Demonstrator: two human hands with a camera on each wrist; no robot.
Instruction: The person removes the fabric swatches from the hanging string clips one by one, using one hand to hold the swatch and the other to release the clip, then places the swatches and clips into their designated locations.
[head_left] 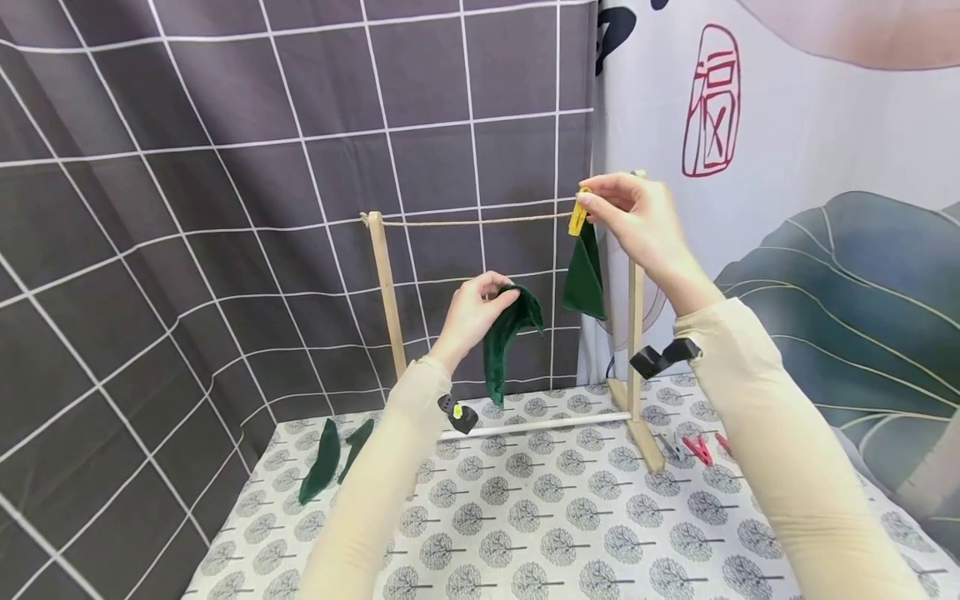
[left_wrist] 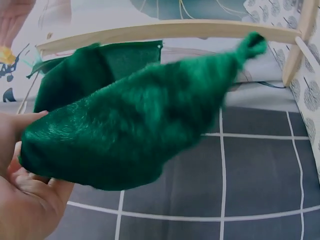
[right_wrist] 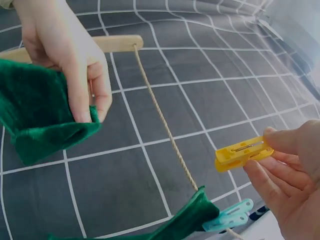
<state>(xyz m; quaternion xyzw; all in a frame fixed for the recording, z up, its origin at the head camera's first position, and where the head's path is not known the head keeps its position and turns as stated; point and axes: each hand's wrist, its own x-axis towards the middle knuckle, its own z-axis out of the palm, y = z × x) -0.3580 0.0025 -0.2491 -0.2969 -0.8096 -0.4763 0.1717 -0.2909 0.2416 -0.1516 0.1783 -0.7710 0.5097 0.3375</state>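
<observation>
My left hand [head_left: 474, 313] pinches the edge of a dark green velvety cloth [head_left: 498, 354], which hangs below the rope. In the left wrist view this cloth [left_wrist: 125, 135] spreads out from the fingertips. My right hand [head_left: 643, 221] pinches a yellow clothespin [right_wrist: 242, 153] between thumb and fingers; the right wrist view shows it apart from the rope [right_wrist: 162, 117]. Another green cloth [head_left: 584, 279] hangs near the rope's right end, just below the right hand. A light blue clothespin [right_wrist: 229, 216] clips that cloth to the rope.
The rope runs between two wooden posts, left [head_left: 386, 292] and right [head_left: 636, 333], joined low by a white rod [head_left: 540, 425]. Two green cloths [head_left: 321, 462] lie at the table's left. Pink clothespins [head_left: 697, 450] and a grey one [head_left: 671, 447] lie right of the stand.
</observation>
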